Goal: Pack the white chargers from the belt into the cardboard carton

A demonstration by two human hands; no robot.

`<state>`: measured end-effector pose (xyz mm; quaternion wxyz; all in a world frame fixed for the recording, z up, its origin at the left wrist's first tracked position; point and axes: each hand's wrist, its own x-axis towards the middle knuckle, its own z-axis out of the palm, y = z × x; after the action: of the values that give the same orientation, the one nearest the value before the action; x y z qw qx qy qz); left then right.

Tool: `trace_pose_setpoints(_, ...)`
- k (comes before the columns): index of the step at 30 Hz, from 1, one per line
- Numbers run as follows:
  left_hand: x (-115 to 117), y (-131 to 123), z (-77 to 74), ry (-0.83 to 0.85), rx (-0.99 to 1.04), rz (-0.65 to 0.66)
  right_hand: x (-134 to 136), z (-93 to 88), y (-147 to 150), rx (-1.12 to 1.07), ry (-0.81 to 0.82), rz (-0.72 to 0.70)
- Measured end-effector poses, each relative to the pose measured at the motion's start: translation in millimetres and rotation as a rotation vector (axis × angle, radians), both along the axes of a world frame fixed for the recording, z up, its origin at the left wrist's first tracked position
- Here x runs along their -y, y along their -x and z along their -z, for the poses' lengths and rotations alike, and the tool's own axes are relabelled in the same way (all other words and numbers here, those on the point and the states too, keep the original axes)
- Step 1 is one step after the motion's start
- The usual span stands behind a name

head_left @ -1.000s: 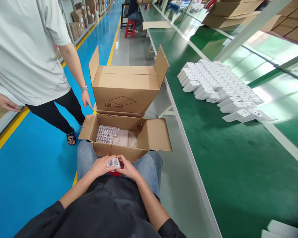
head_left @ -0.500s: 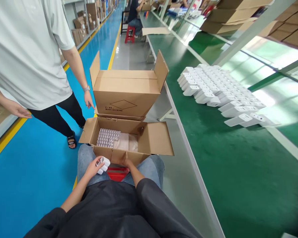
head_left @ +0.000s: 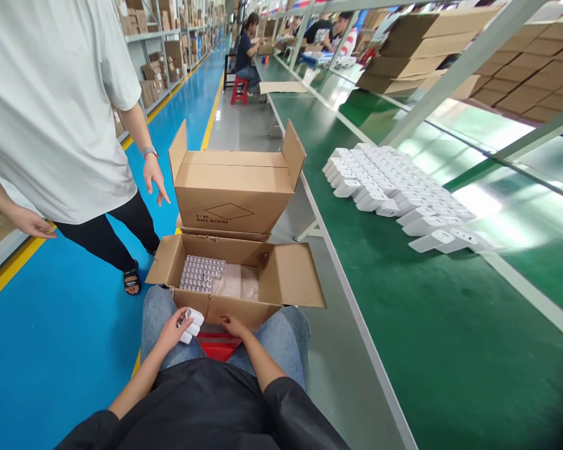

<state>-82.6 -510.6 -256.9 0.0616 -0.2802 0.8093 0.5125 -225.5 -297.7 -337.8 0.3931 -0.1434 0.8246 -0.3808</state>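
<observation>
My left hand [head_left: 172, 331] is closed around a few white power adapters [head_left: 194, 320], held together just above my left thigh. My right hand [head_left: 234, 325] is beside the front wall of the open cardboard box [head_left: 244, 312], empty, with its fingers loosely apart. Inside that box, rows of white adapters [head_left: 201, 273] stand packed on the left, ports up. Clear plastic bagging [head_left: 237, 281] covers the box floor to their right.
A second cardboard box [head_left: 234, 190] stands behind, flaps raised. On the green bench [head_left: 356, 281] at right lie many adapters [head_left: 394, 181]. A person in a white shirt [head_left: 60, 112] stands at left. Stacked cartons [head_left: 417, 53] and shelving [head_left: 162, 37] are farther off.
My right hand has come back and left, toward my left hand. The standing person's hand has lifted a little from the rear box. The view has tilted up slightly.
</observation>
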Motion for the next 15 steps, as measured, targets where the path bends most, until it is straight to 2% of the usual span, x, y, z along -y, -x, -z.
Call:
trace_pose_setpoints(5,-4,4,-6.4,0.074,0.018,0.095,8,-10.1,-13,0.063,0.160,-0.041)
trace_pose_setpoints(11,-13,15,-10.0,0.113,0.049,0.244,17,-27.9,-29,0.060,0.593,-0.166)
trace_pose_setpoints(15,-15,17,-3.6,0.127,0.087,0.254,12,-22.9,-34,0.034,0.582,-0.210)
